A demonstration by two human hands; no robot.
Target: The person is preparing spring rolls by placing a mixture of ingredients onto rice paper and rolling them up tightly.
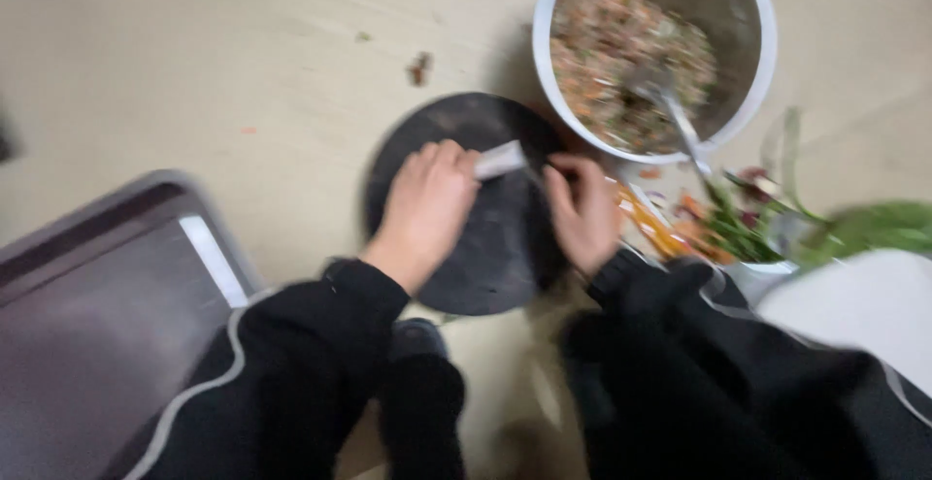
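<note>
Wrapper (501,160), small and pale, sits pinched between left hand (427,203) and right hand (582,213) above a round dark board (485,257), unfilled so far. Beyond the right grip, a white-rimmed bowl (757,72) of chopped filling (602,53) remains nearly full, so I judge most work remains.

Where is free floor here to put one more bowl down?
Free: the floor left of the round dark board, above the grey tray, with only crumbs. Crowded: right of the right hand, between the white pot and the vegetable scraps.
</note>
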